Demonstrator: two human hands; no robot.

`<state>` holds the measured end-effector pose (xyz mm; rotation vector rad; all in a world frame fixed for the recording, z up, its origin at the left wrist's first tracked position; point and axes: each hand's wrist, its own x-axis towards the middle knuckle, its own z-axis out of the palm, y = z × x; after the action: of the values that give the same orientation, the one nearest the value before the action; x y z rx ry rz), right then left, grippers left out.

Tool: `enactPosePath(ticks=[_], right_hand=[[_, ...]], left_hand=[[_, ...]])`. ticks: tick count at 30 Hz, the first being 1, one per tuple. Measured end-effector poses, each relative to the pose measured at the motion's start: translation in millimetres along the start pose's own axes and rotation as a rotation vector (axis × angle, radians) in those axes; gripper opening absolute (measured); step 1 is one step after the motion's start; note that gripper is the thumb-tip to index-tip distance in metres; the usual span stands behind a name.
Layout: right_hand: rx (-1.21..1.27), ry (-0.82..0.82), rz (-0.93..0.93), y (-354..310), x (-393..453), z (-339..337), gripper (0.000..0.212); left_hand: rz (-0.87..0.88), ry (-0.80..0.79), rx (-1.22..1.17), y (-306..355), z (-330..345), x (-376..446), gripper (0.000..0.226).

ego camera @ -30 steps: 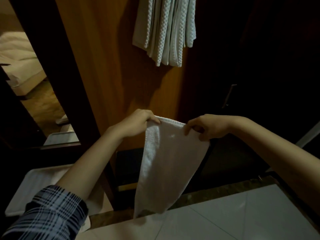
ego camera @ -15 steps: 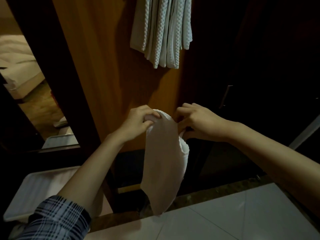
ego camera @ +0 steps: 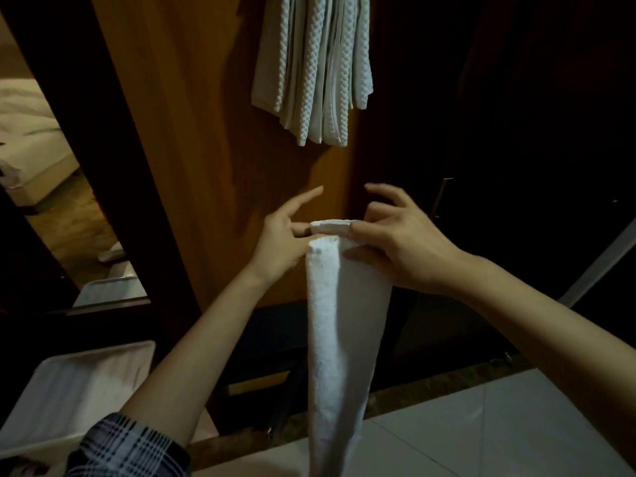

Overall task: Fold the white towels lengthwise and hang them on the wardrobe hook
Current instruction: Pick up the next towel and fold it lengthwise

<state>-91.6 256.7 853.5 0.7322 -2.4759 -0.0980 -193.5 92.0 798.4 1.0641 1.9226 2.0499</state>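
The white towel (ego camera: 339,339) hangs in a narrow lengthwise fold in front of the wooden wardrobe panel (ego camera: 192,149), below the hung towels (ego camera: 313,67). The right hand (ego camera: 402,249) pinches its top edge. The left hand (ego camera: 285,242) touches that top from the left, forefinger straight, its hold unclear.

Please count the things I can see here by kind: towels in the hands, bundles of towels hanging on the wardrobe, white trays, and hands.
Towel held in the hands: 1
Hanging towel bundle: 1 (single towels cannot be told apart)
White tray: 1
Hands: 2, left hand and right hand
Total: 5
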Motion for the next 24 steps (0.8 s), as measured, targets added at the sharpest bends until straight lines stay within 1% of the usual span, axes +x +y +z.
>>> enactPosePath(ticks=[1,2,6,9,12,15,19,21,23,24], right_hand=[[-0.087,0.008,0.042,4.2,0.0,-1.9,0.017],[-0.146,0.013,0.074,8.4,-1.3,-3.6,0.021],[-0.271,0.087,0.133,20.1,-8.6,-8.4,0.020],[-0.283,0.095,0.104,27.2,-11.8,-12.6,0.030],[-0.283,0.106,0.106,30.3,-15.2,-15.1,0.032],[-0.295,0.140,0.139,30.5,-17.2,-13.6,0.033],[-0.288,0.153,0.223,33.8,-17.7,-13.6,0.037],[-0.287,0.163,0.240,35.4,-18.3,-13.1,0.032],[-0.271,0.184,0.262,37.1,-18.5,-11.8,0.027],[-0.259,0.196,0.273,38.1,-18.6,-11.0,0.025]], left_hand=[[-0.004,-0.019,-0.011,2.2,3.8,1.7,0.073],[-0.008,-0.024,-0.010,3.9,7.5,3.7,0.072],[-0.021,-0.006,0.011,9.7,16.1,11.1,0.067],[-0.028,-0.022,-0.020,14.2,22.0,13.2,0.059],[-0.034,-0.044,-0.029,18.4,25.5,14.2,0.053],[-0.017,-0.062,-0.035,23.4,29.0,13.3,0.050],[0.049,-0.080,-0.020,29.1,37.2,10.3,0.039],[0.054,-0.077,-0.008,30.9,38.9,10.8,0.033],[0.028,-0.087,-0.012,34.7,38.1,11.0,0.038],[0.020,-0.104,-0.013,35.8,37.1,10.9,0.047]])
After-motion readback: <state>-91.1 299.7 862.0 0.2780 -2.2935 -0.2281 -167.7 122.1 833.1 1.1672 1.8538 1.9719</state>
